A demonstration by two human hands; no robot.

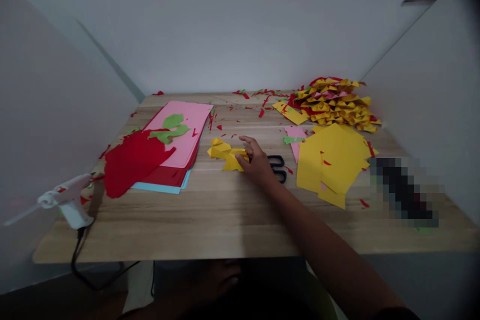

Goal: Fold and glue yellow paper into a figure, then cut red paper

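My right hand (pixel 257 160) is over the middle of the wooden table, thumb and forefinger apart. Right by its fingertips lie folded yellow paper pieces (pixel 219 149), partly covered by the hand; whether the thumb touches them I cannot tell. Black-handled scissors (pixel 279 176) lie just behind the hand, their blades hidden. My left hand (pixel 225 275) rests low beneath the table's front edge, in deep shadow, its visible fingers loosely stretched with nothing seen in them.
A white glue gun (pixel 73 205) with a cord stands at the left edge. Near it are red paper (pixel 131 162) and stacked pink sheets (pixel 187 130). Yellow sheets (pixel 318 160), a pile of folded yellow pieces (pixel 337 105) and a blurred dark object (pixel 405 192) are at right.
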